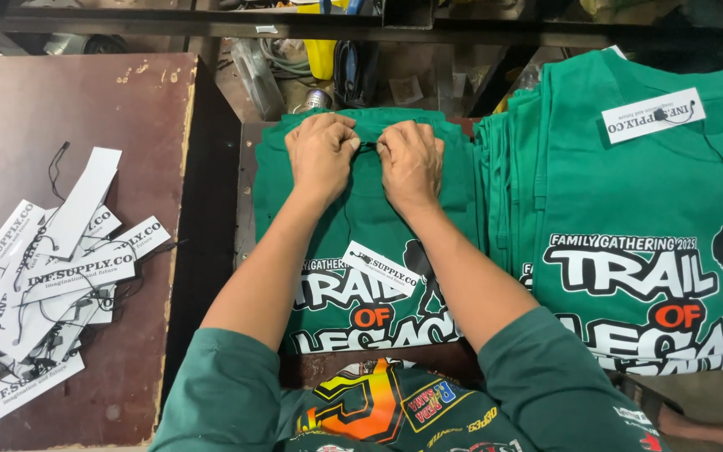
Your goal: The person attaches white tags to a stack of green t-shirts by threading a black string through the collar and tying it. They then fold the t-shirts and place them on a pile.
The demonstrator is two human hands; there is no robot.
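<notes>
Head view: both hands, left hand (321, 155) and right hand (410, 163), grip pinched on the collar of a folded green printed T-shirt (361, 251).

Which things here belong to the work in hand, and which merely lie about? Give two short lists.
In use: left hand and right hand at the collar of the green shirt; its tag; loose tags.

Lying about: shirt stack; spool; yellow container.
</notes>
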